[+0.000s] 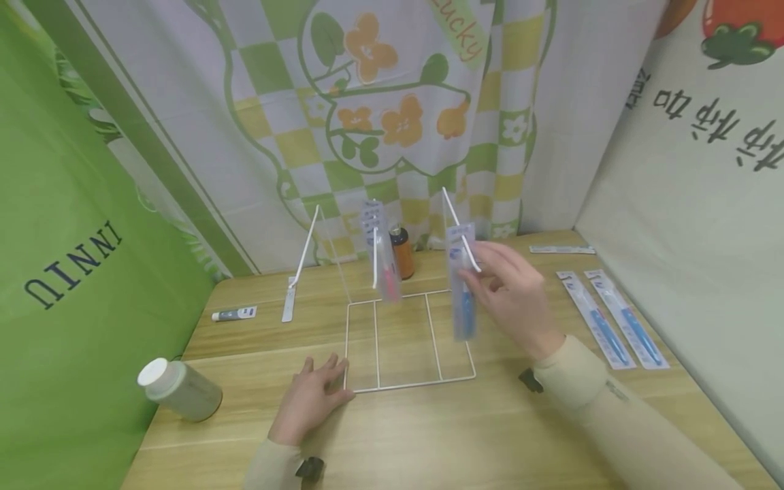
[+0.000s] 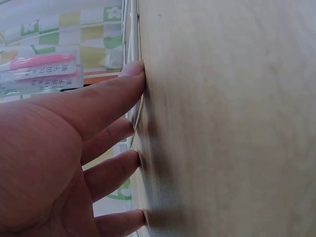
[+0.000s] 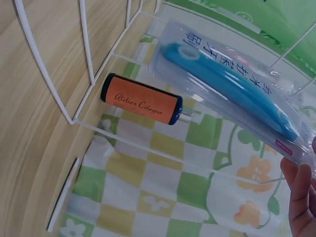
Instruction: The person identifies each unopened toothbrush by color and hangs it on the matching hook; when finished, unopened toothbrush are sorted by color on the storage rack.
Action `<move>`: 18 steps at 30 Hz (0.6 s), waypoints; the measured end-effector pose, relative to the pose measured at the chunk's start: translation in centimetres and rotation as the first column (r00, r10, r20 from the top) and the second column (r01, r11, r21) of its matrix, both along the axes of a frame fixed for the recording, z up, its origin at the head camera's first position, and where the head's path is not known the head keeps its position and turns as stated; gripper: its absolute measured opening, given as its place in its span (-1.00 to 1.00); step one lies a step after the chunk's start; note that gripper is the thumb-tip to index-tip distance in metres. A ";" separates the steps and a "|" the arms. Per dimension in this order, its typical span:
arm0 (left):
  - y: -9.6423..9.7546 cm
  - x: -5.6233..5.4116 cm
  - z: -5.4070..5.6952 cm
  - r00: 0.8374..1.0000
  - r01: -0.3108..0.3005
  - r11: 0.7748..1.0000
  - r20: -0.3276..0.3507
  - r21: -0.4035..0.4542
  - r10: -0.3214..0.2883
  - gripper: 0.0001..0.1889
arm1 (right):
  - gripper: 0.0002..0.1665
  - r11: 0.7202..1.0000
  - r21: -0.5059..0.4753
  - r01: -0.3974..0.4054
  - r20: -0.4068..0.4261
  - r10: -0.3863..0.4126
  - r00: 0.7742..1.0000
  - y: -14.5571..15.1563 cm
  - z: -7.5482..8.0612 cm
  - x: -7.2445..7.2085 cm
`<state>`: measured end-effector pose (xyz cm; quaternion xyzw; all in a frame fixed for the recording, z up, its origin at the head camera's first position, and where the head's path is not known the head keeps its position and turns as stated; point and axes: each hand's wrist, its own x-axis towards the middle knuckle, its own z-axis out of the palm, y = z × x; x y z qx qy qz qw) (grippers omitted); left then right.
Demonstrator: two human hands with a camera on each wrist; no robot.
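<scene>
A white wire rack (image 1: 410,388) stands on the table with prongs rising at its back. My right hand (image 1: 514,299) pinches the upper part of a packaged blue toothbrush (image 1: 464,316) at the right prong; the pack hangs upright there. In the right wrist view, fingertips (image 3: 298,182) meet the edge of that clear pack (image 3: 227,89). Packaged pink toothbrushes (image 1: 387,269) hang from the middle prong. My left hand (image 1: 309,401) rests on the table with fingers spread, touching the rack's front left corner. The left wrist view shows its thumb (image 2: 113,94) against the wire.
Two packaged blue toothbrushes (image 1: 625,320) lie at the right, with a flat strip (image 1: 562,250) behind them. An orange-labelled bottle (image 1: 401,253) stands behind the rack. At left are a small tube (image 1: 234,314), another flat strip (image 1: 288,301) and a white-capped jar (image 1: 180,390).
</scene>
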<state>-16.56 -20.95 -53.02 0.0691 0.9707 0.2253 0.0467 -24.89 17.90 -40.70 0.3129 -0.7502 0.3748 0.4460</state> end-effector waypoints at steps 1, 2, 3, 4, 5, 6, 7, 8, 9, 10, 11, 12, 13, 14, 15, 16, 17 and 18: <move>0.0 0.0 0.0 1.000 0.001 1.000 -0.002 0.000 -0.001 -0.30 | -0.39 1.000 -0.011 0.002 0.000 -0.002 1.000 -0.2 -0.1 -0.5; 0.0 0.0 0.0 1.000 0.001 1.000 -0.002 0.000 -0.001 -0.30 | -0.40 1.000 -0.015 0.009 -0.002 -0.009 1.000 -0.3 -0.2 -0.9; 0.0 0.0 0.0 1.000 0.000 1.000 -0.002 0.000 0.000 -0.30 | -0.41 1.000 -0.026 0.008 0.002 -0.008 1.000 -0.4 -0.3 -1.4; 0.0 0.0 0.0 1.000 -0.001 1.000 -0.002 0.000 0.001 -0.30 | -0.42 0.999 -0.034 0.009 0.003 -0.008 1.000 -0.5 -0.4 -1.8; 0.0 0.0 0.0 1.000 0.000 1.000 -0.002 -0.002 0.000 -0.30 | -0.44 0.999 -0.040 0.014 0.000 -0.014 1.000 -0.6 -0.4 -2.3; 0.0 0.0 0.0 1.000 0.000 1.000 -0.003 -0.003 0.000 -0.30 | -0.45 0.999 -0.047 0.019 -0.002 -0.019 1.000 -0.7 -0.5 -2.7; 0.0 0.0 0.0 1.000 0.000 1.000 -0.004 -0.005 0.000 -0.31 | -0.46 0.999 -0.045 0.026 -0.003 -0.026 1.000 -0.8 -0.5 -3.0; 0.1 -0.1 -0.1 1.000 0.000 1.000 -0.004 -0.005 0.000 -0.31 | -0.47 0.999 -0.043 0.032 -0.002 -0.032 0.999 -0.9 -0.5 -3.3; 0.1 -0.1 -0.1 1.000 0.000 1.000 -0.004 -0.005 0.000 -0.31 | -0.48 0.999 -0.038 0.035 0.001 -0.035 0.999 -1.0 -0.5 -3.7; 0.0 -0.1 -0.1 1.000 0.000 1.000 -0.004 -0.006 0.000 -0.31 | -0.49 0.999 -0.029 0.043 0.005 -0.043 0.999 -1.1 -0.5 -4.0; 0.0 -0.1 -0.2 1.000 0.001 1.000 -0.003 -0.005 -0.001 -0.31 | -0.50 0.999 -0.019 0.048 0.014 -0.047 0.999 -1.1 -0.5 -4.3; 0.0 -0.1 -0.2 1.000 0.001 1.000 -0.003 -0.005 -0.001 -0.31 | -0.52 0.999 -0.011 0.049 0.026 -0.048 0.998 -1.2 -0.5 -4.6; 0.0 -0.1 -0.2 1.000 0.000 1.000 -0.002 -0.004 0.000 -0.30 | -0.53 0.999 0.001 0.052 0.040 -0.052 0.998 -1.2 -0.4 -4.9; 0.0 -0.1 -0.3 1.000 -0.001 1.000 0.001 -0.003 0.001 -0.30 | -0.55 0.999 0.006 0.053 0.052 -0.053 0.997 -1.3 -0.3 -5.2; 0.0 -0.1 -0.2 1.000 -0.001 1.000 0.002 -0.002 0.001 -0.30 | -0.56 0.998 0.011 0.055 0.064 -0.055 0.996 -1.4 -0.3 -5.6; 0.0 0.0 -0.2 1.000 -0.002 1.000 0.002 -0.003 0.002 -0.30 | -0.56 0.998 0.015 0.062 0.073 -0.062 0.995 -1.4 -0.2 -5.9; 0.0 0.0 -0.2 1.000 -0.002 1.000 0.003 -0.003 0.002 -0.30 | -0.57 0.998 0.011 0.065 0.082 -0.066 0.995 -1.5 -0.2 -6.2; 0.0 0.0 -0.2 1.000 -0.002 1.000 0.004 -0.003 0.002 -0.31 | -0.57 0.997 0.007 0.072 0.086 -0.072 0.994 -1.6 -0.2 -6.5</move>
